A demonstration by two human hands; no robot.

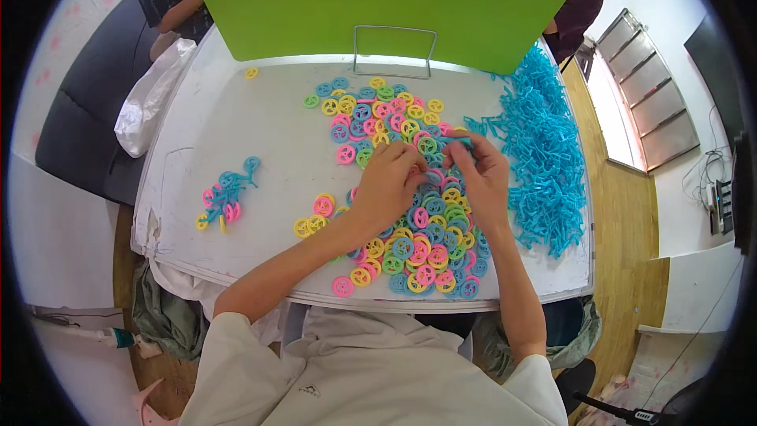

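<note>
Small spoked plastic wheels [418, 248] in pink, yellow, green and blue are heaped down the middle of the white table, below and around both hands. Over this heap my left hand [389, 183] is closed, its fingertips pinched on a small bluish wheel [432, 178] that they partly cover. Just to its right, my right hand [482, 173] holds a blue plastic stick piece [460, 142] between thumb and fingers. Many similar blue stick pieces [544, 158] lie piled along the table's right side. At the left is a little group of blue sticks with wheels on them [226, 193].
A green panel [386, 4] rises at the table's [197, 142] far edge, with a bent metal wire frame [394, 75] before it. A lone yellow wheel [251, 73] lies far left. A white plastic bag [152, 99] hangs by the left edge. Other people sit beyond the panel's sides.
</note>
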